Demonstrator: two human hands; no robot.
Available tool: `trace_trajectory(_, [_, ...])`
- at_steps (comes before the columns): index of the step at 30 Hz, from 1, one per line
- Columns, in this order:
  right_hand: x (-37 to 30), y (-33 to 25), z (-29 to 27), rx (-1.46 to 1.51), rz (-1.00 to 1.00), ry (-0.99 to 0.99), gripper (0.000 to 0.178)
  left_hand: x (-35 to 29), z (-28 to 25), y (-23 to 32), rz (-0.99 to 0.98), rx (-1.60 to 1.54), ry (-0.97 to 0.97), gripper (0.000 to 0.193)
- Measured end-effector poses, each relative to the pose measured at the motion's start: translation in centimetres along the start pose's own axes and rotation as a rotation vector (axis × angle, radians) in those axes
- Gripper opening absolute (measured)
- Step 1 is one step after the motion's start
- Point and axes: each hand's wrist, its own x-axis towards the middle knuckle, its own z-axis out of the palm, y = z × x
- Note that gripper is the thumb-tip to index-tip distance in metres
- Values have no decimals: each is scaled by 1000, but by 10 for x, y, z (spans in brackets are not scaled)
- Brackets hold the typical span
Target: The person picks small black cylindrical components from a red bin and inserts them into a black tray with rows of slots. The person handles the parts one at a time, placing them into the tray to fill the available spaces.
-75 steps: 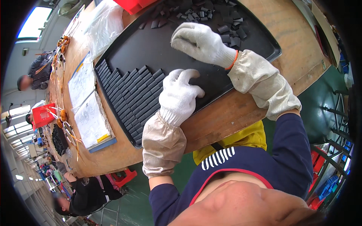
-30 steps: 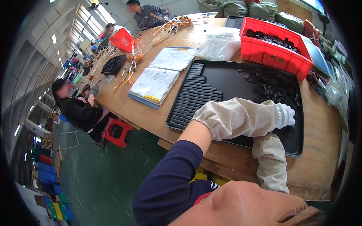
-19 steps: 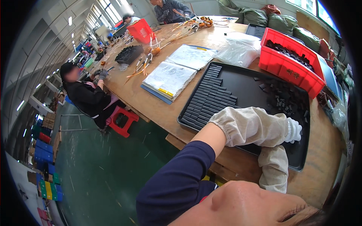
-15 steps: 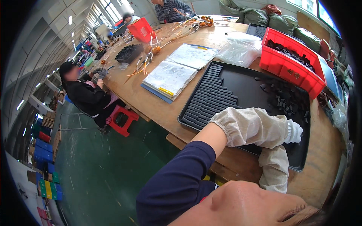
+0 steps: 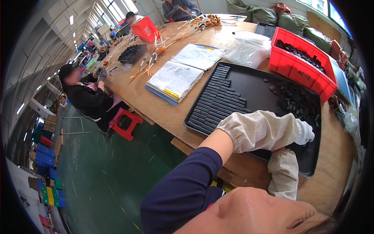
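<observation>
My left hand, in a white glove, is at the right part of a black tray, beside loose short black pieces. Its fingers look curled together, and whatever they hold is hidden. A beige sleeve cover on my left forearm stretches across the tray's near edge. Beneath it comes my right forearm in a similar cover; only a sliver of my right hand shows, its fingers hidden behind the left sleeve. Rows of small black blocks lie side by side in the tray's left part.
Behind the tray stands a red bin holding black pieces. An open folder of papers and clear plastic bags lie to its left and back. A dark box and wire bundles are farther off. Other people sit around the table.
My left hand has shifted slightly right and up over the tray. A bit of my right hand now shows beneath the left sleeve. The block rows look the same.
</observation>
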Motion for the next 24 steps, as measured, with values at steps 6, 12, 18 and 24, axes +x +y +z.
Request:
trace_trajectory(6, [-1, 5, 0, -6, 18, 3, 40, -3, -1, 10, 14, 73, -74, 26])
trace_trajectory(12, [1, 4, 3, -6, 25, -1, 42, 2, 7, 6, -56, -117, 151, 18])
trace_trajectory(18, [3, 5, 5, -2, 28, -6, 44, 3, -12, 0, -89, -481, 319, 23])
trace_trajectory(24, [3, 5, 12, 12, 50, 0, 46, -44, -66, 2, 1, -1699, 378, 24])
